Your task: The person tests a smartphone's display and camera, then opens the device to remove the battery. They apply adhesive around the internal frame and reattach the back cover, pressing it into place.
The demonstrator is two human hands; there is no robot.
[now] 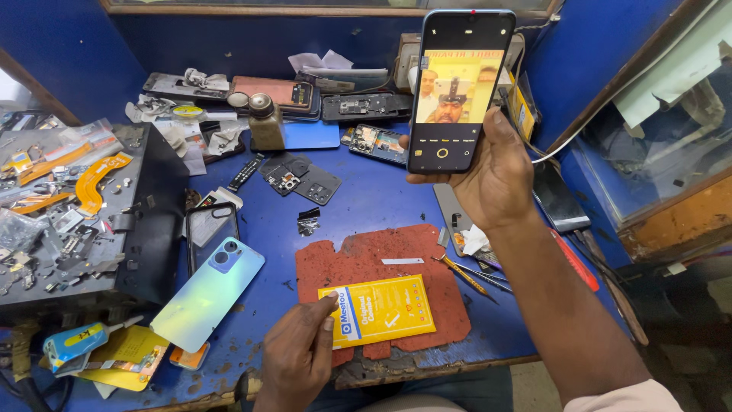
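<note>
Blue bench (366, 202), surface worn. A pale iridescent phone back cover (207, 293) lies at left, just beside a dark clear case (210, 233). A brown bottle (266, 122) stands near the back among opened phones. A glue tube (80, 343) lies at the front left corner. A grey parts tray (69, 214) holds orange flex cables.

Your right hand (488, 172) covered the lower back of the raised phone (460, 88), and your palm hid part of the grey plate (450, 206) beneath it. Your left hand (301, 351) hid the yellow packet's (381, 309) near-left corner. The parts tray (53, 221) ran off the left edge, its small pieces too tiny to identify.
</note>
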